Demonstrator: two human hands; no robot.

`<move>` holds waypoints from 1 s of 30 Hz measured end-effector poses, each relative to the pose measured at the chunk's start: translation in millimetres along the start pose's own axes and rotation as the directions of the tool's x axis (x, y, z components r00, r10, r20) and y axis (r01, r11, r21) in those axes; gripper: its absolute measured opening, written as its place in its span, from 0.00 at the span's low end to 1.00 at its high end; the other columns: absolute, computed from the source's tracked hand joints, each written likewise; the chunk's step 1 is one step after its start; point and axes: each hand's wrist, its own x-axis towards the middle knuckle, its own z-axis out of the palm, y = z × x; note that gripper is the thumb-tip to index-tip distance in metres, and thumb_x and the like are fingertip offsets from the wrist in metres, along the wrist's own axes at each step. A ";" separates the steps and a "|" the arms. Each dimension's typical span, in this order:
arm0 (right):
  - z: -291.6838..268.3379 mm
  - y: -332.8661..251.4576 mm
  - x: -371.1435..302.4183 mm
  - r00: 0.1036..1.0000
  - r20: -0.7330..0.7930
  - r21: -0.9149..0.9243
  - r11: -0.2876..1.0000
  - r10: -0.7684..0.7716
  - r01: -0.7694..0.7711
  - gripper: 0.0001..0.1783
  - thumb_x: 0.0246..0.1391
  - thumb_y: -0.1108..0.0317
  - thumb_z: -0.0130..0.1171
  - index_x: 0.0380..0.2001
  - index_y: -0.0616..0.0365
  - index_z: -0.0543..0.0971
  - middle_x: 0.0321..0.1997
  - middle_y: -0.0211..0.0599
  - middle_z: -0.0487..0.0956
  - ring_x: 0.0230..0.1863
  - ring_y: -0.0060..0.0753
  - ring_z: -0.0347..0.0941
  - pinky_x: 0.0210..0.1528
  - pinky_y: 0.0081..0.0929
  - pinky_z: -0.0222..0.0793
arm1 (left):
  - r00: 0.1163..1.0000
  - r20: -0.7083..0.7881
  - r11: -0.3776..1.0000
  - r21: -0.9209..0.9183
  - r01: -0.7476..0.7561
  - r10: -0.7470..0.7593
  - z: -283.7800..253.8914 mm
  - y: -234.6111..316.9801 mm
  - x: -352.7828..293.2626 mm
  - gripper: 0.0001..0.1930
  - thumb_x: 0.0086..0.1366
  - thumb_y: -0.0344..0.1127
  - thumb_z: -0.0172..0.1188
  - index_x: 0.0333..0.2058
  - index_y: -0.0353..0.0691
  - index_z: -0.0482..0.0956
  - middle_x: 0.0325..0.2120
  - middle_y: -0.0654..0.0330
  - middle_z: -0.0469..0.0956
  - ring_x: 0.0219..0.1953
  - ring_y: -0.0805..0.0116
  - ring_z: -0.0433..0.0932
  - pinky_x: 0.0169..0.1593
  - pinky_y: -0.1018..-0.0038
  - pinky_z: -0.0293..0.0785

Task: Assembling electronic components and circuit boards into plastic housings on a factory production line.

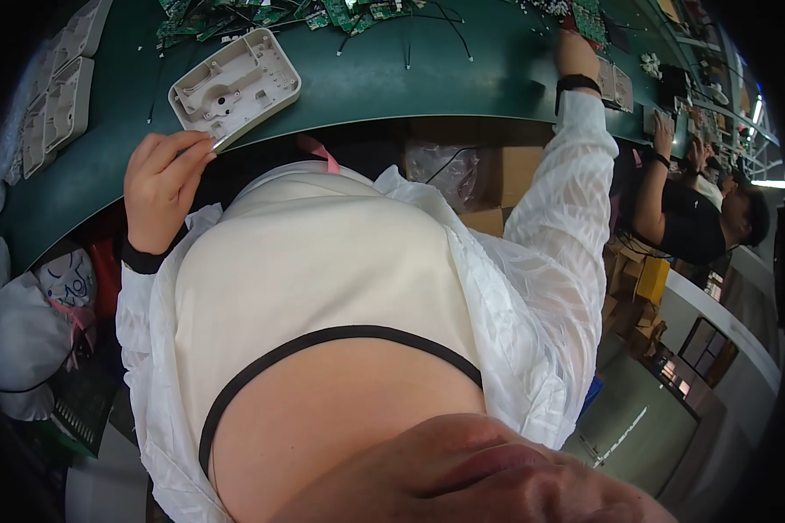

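Note:
An off-white plastic housing (pixel 275 74) lies at the front edge of the green table, its open side up, showing inner ribs, posts and a round recess. My left hand (pixel 161 183) is closed at its near corner, fingers pressed together on the rim. A small shiny spot shows by the fingertips, too small to name. My right hand (pixel 576 54) reaches far to the right across the table. It is close to a green circuit board (pixel 590 22) and a heap of small white parts (pixel 545 7). Blur and the picture's edge hide its fingers.
Green circuit boards with black wires (pixel 323 16) lie along the table's (pixel 392 91) far side. More housings (pixel 65 105) are stacked at left, others (pixel 617 85) at right. Cardboard boxes (pixel 519 170) stand under the table. A co-worker (pixel 685 218) in black sits at right.

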 end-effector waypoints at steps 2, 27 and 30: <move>-7.6 -19.1 13.3 0.998 0.053 -0.041 0.999 -0.027 0.029 0.15 0.61 0.64 0.55 0.48 0.49 0.83 0.53 0.46 0.83 0.52 0.55 0.80 0.52 0.46 0.78 | 1.000 -0.007 1.000 0.016 0.014 -0.014 -0.5 -1.9 -2.9 0.11 0.56 0.25 0.71 0.40 0.37 0.86 0.40 0.61 0.84 0.35 0.59 0.77 0.40 0.68 0.74; -79.1 -94.2 71.3 0.938 -0.345 0.561 0.792 -0.042 0.242 0.19 0.59 0.54 0.67 0.47 0.54 0.86 0.37 0.33 0.87 0.36 0.22 0.83 0.38 0.24 0.76 | 0.980 -0.003 0.979 -0.030 0.200 -0.200 13.9 -8.9 -27.0 0.21 0.56 0.31 0.73 0.49 0.42 0.83 0.54 0.59 0.78 0.47 0.57 0.77 0.47 0.66 0.75; -165.0 -164.3 -15.2 0.972 0.110 0.813 0.581 -0.207 0.032 0.21 0.58 0.52 0.69 0.46 0.58 0.86 0.36 0.30 0.86 0.33 0.22 0.79 0.36 0.23 0.74 | 0.961 -0.066 0.964 -0.039 0.265 -0.267 11.7 -8.9 -23.1 0.30 0.54 0.34 0.76 0.57 0.43 0.77 0.60 0.56 0.74 0.54 0.53 0.76 0.53 0.64 0.74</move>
